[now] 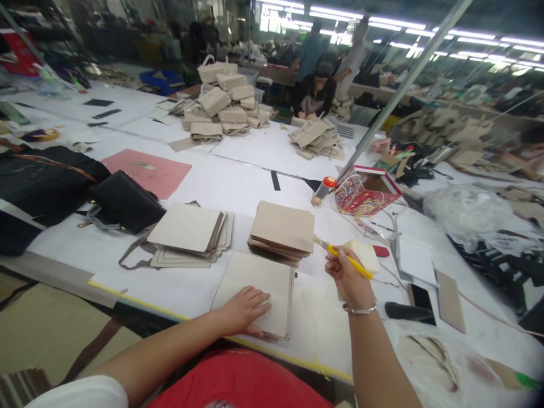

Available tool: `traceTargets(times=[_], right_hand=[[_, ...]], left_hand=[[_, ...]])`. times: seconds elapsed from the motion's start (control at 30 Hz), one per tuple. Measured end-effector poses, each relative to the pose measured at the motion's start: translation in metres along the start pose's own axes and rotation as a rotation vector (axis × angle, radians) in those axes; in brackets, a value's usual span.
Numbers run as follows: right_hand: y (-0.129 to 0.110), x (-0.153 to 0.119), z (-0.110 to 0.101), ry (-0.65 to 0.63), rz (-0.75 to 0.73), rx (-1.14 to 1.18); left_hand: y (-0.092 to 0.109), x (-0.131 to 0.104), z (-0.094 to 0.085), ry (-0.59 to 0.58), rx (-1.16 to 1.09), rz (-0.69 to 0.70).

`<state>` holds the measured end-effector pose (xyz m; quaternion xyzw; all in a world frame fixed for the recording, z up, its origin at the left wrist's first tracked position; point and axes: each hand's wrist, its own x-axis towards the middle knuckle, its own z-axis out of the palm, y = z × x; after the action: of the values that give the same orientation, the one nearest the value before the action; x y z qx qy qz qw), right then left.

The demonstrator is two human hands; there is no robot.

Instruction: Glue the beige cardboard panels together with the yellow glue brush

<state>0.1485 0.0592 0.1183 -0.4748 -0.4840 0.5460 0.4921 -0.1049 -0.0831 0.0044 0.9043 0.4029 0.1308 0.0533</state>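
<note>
Nearest camera: red cloth (242,385) over the person's lap, with both bare forearms reaching out above it to the white table (255,181).
Brush direction: the yellow-handled brush (346,258) lies on a slant, long axis running from upper left to lower right; its tip points up and left toward the beige stack (283,232), its handle end toward the right.
Brush place: raised just above the table, right of the beige stack and beside a pale sponge-like block (361,255).
Right hand: the right hand (348,280) is curled around the brush handle, fingers closed in a writing-style grip; a thin metal bangle (360,310) circles the wrist.
Left hand: the left hand (244,309) lies flat, fingers spread and relaxed, pressing on the near beige panel (259,289); it grasps nothing.
Panel: flat, rectangular, matte beige with a darker edge line, lying at the table's front edge.
Other stacks: the beige stack is neat and squared; a looser fanned pile (189,235) sits to its left.
Further left: a black bag (123,201), smooth and soft-looking, and a pink sheet (148,173).
Right side: a dark phone (420,297) lying flat, and a patterned open box (365,192).
</note>
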Motion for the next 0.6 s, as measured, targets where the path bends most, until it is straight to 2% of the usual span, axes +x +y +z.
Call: traceTargets(times=[0.07,0.17,0.23,0.3,0.37,0.5,0.6], right_hand=[[-0.010,0.022,0.022,-0.098,-0.024,0.053],[-0.018,0.054,0.060,-0.222,-0.058,0.051],[-0.018,0.074,0.084,-0.332,-0.050,0.024],[-0.015,0.091,0.103,-0.426,-0.012,0.001],[-0.009,0.104,0.115,-0.484,0.045,-0.016],[0.002,0.116,0.127,-0.580,0.110,-0.055],[0.005,0.118,0.129,-0.560,0.111,-0.068]], left_hand=[[-0.007,0.025,-0.008,0.086,0.023,0.021],[-0.024,0.074,-0.020,0.189,0.105,-0.010],[-0.037,0.103,-0.025,0.208,0.157,-0.071],[-0.048,0.123,-0.026,0.173,0.186,-0.143],[-0.056,0.132,-0.023,0.119,0.192,-0.195],[-0.059,0.133,-0.018,0.063,0.187,-0.209],[-0.058,0.132,-0.019,0.068,0.176,-0.209]])
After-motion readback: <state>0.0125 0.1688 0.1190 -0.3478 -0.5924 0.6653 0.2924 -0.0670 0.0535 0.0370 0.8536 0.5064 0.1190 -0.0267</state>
